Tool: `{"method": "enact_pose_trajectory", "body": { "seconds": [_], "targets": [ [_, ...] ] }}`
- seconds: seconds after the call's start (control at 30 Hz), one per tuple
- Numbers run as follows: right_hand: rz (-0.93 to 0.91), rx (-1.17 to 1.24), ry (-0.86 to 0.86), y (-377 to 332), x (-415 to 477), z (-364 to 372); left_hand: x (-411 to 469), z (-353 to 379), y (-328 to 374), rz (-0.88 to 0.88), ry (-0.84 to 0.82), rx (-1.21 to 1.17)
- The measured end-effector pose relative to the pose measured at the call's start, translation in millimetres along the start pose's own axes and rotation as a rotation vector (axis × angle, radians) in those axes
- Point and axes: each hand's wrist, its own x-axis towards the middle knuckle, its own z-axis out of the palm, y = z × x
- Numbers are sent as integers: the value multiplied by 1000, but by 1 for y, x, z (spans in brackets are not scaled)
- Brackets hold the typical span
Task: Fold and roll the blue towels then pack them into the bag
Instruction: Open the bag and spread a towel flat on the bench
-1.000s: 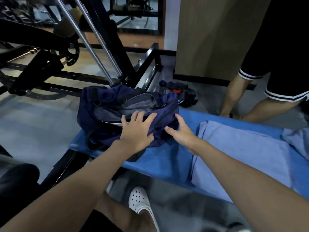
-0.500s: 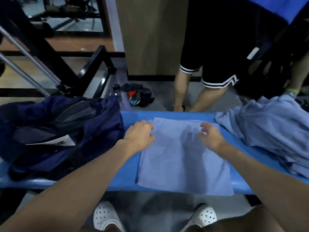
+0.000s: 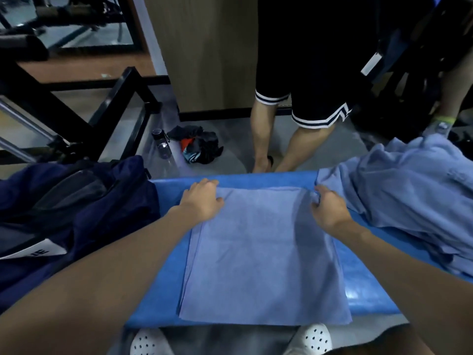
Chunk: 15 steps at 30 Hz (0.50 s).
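Folding is judged to be the step in hand. One flat towel [image 3: 261,252] is spread on the blue padded surface [image 3: 166,278], straight in front of the wearer, with its near edge lying at the near edge of that surface. Its far left corner is gripped by the left hand [image 3: 202,202], the fingers being curled over the cloth. Its far right corner is pinched by the right hand [image 3: 330,210], where a little cloth is seen bunched at the fingertips. No roll has been started on it, and whether it has already been doubled cannot be told.

A dark blue bag [image 3: 76,201] is slumped on the left end of the surface, just beside the towel. How wide its mouth stands cannot be made out. A heap of towels [image 3: 409,201] is piled loosely on the right end, close to the right hand, so the task is judged to be at an early stage.

For the next move, both far corners would need to be lifted together and drawn towards the near edge, kept level so that the edges are matched. The fold would then be pressed flat before any rolling is begun, and the heap should be left undisturbed by the right wrist
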Motion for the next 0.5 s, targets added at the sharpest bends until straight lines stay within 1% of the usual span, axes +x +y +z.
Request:
{"method": "enact_pose_trajectory", "body": {
  "seconds": [0.1, 0.23, 0.3, 0.4, 0.43, 0.5],
  "targets": [
    [24, 44, 15, 1, 12, 2, 11, 2, -1, -8, 50, 3],
    [39, -1, 17, 0, 16, -1, 15, 1, 1, -12, 100, -5],
    [28, -13, -39, 0, 15, 0, 16, 0, 2, -16, 80, -6],
    [-6, -23, -23, 0, 14, -3, 17, 3, 1, -15, -7, 11],
    [-1, -16, -17, -2, 12, -4, 17, 4, 1, -15, -17, 20],
    [-21, 9, -5, 0, 10, -1, 16, 5, 1, -14, 14, 19]
  ]
}}
